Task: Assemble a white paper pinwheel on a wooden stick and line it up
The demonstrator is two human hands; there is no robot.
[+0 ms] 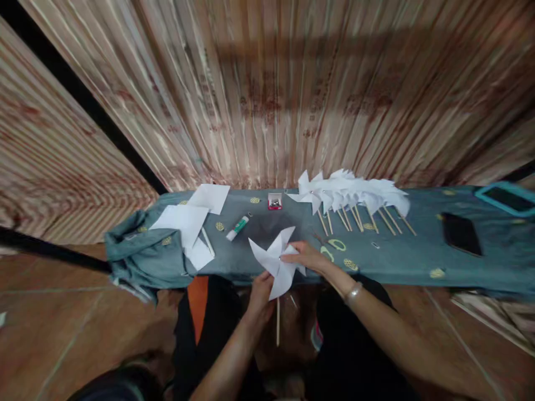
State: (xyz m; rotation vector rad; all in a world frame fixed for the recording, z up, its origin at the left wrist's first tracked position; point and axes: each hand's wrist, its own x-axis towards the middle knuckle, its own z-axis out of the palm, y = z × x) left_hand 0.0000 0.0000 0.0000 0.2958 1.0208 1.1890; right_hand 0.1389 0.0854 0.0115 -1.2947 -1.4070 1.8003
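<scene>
A person at a narrow, cloth-covered counter (405,264) holds a white paper pinwheel (270,263) at the near edge, its stick (278,323) reaching down between the knees. The left hand (261,288) grasps it from below, some fingers hidden behind the blades; the right hand (307,256), a bracelet (353,293) at the wrist, pinches it at the middle.

Beyond them, a small red box (275,201) stands open near the counter's far edge, holding shiny bits that look like metal pins, though they are too small to be sure. A glue stick (237,228) lies nearer and to the left, between the box and overlapping paper sheets (179,220), which partly cover a pen (208,242).

Bare cloth separates the box from the held pinwheel, and more of it stretches from the scissors (330,243), beside the right forearm, to a phone (462,234). Along the far side, more pinwheels (355,192) overlap in a row, their blades hard to tell apart. A blue-rimmed object (487,193) is blurred at the picture's right edge.
</scene>
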